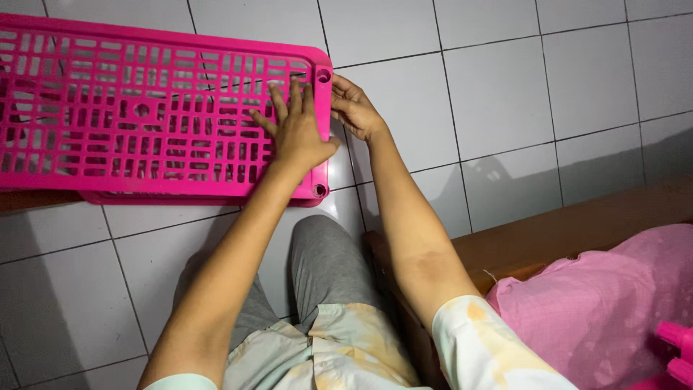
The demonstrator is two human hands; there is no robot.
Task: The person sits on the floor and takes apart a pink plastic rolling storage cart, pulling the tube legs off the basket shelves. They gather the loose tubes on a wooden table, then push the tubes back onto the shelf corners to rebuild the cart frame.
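Left hand: left hand (pixel 296 130) lies flat, fingers spread, palm down on the pink slatted shelf panel (pixel 144 115) near its right end.
Right hand: right hand (pixel 354 107) loosely curled, fingers against the panel's right edge; a full grip cannot be told.
Panel position: on the white tiled floor (pixel 505 94), in front of the knees.
Count: one panel, two corner sockets (pixel 323 75) visible; two pink plastic pegs (pixel 675 350) at lower right, beside pink cloth (pixel 599 303).

Setting: a home, likely a living or bedroom area. Evidence: pale glossy tiled floor (pixel 505 87) across most of the frame; wooden furniture edge (pixel 577 224) at right; pink cloth (pixel 606 303) lower right; person seated in house clothes, bottom centre.
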